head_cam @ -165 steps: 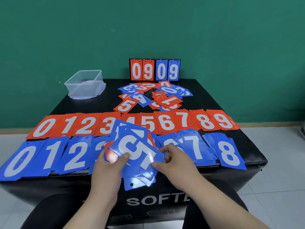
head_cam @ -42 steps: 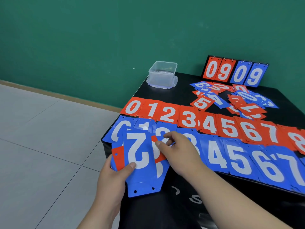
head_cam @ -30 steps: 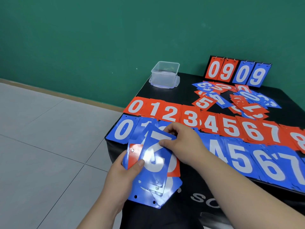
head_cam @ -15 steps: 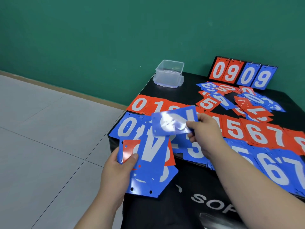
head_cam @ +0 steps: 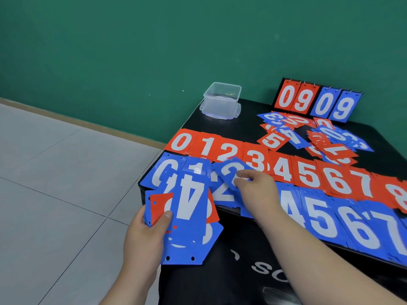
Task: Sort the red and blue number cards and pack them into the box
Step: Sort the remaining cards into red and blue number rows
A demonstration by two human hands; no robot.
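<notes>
Sorting: right hand [head_cam: 256,189] pinched a blurred blue 2 [head_cam: 228,169], probably landing it on the blue row [head_cam: 317,214] near the table's [head_cam: 248,121] front-left corner. Left hand [head_cam: 143,237] gripped the stack [head_cam: 189,236]; its 4 [head_cam: 190,197] belonged further right.

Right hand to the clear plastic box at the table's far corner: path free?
Probably yes: only flat red number cards lie between the right hand and the clear plastic box, though it pinches a blue 2 card.
</notes>
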